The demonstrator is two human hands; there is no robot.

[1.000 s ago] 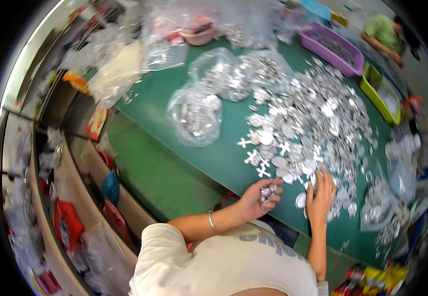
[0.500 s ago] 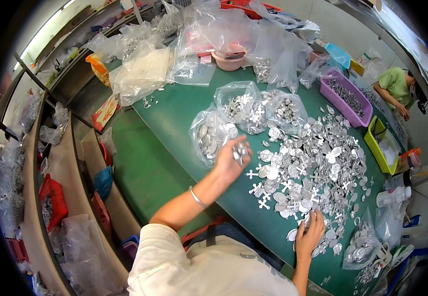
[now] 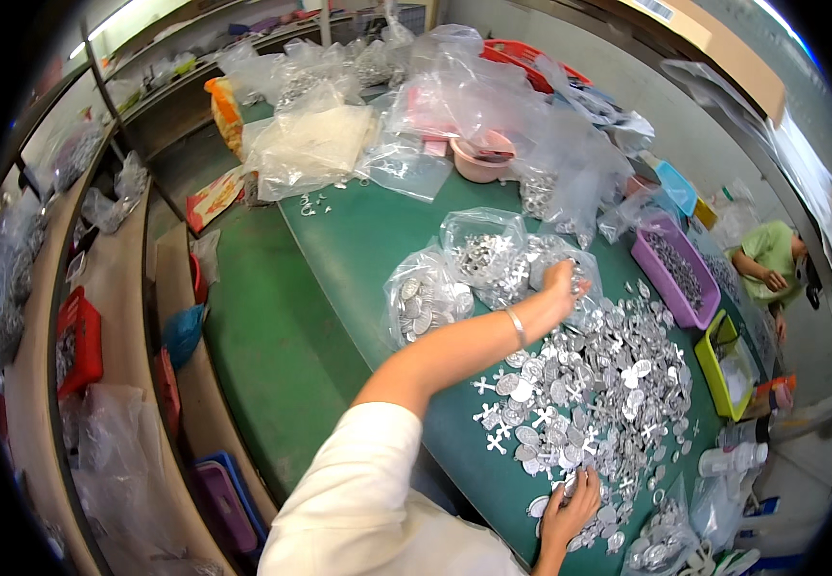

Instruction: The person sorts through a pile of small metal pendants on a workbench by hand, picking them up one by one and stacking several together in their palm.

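A broad heap of silvery oval medals and small crosses [image 3: 618, 384] covers the green table [image 3: 339, 278]. My left hand [image 3: 562, 286], wearing a bracelet, is over the rightmost of several clear plastic bags [image 3: 584, 264]; its fingers are curled, and what they hold, if anything, is hidden. Left of it, a bag of small silvery pieces [image 3: 481, 252] stands open at the top. Another bag, of oval medals [image 3: 426, 302], lies nearest the table's left edge. My right hand [image 3: 571, 511] rests on the heap's near edge, fingers apart and touching medals.
A purple basket [image 3: 675, 274] of small dark metal parts and a yellow-green basket [image 3: 723, 370] line the right side. Plastic bags [image 3: 310, 149] and a pink bowl [image 3: 481, 163] crowd the far end. Shelves [image 3: 128, 355] stand left. Another person [image 3: 769, 264] is at far right.
My left hand, which held oval medals by the left bag, has swung right to the rightmost bag. My right hand stays at the heap's near edge. The whole view has shifted.
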